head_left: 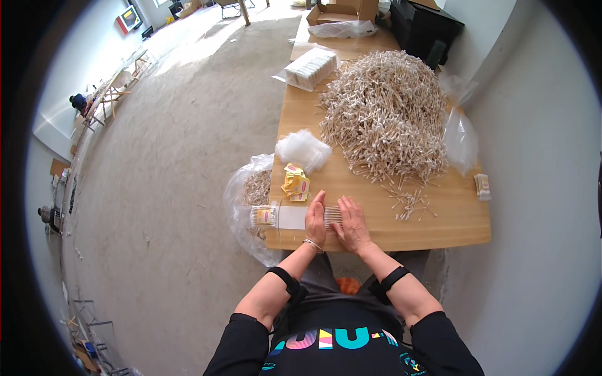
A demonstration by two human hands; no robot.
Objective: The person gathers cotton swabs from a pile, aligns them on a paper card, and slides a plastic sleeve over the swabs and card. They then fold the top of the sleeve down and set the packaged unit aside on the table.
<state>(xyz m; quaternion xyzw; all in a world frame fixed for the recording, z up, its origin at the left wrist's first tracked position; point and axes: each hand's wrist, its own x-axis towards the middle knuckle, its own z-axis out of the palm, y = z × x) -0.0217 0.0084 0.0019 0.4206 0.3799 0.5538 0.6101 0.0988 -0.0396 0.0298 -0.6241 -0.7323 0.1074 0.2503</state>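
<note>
A small row of cotton swabs [333, 217] lies on the table near its front edge, between my two hands. My left hand [315, 220] stands on edge at the left side of the row, fingers stretched out and held together. On the right side my right hand [352, 227] lies with its fingers extended, its thumb against the swabs. A flat white piece [292, 217] lies just left of my left hand. Beyond it, a clear pack of swabs with a yellow label [263, 216] sits at the table's left edge. Several loose swabs [411, 202] are scattered to the right.
A large heap of cotton swabs [389, 113] covers the table's far right. Yellow cards [295, 183], clear plastic bags [303, 149] and a wrapped stack of packs [309, 70] line the left side. A big bag of swabs [248, 188] stands beside the table. A white wall [533, 188] rises at right.
</note>
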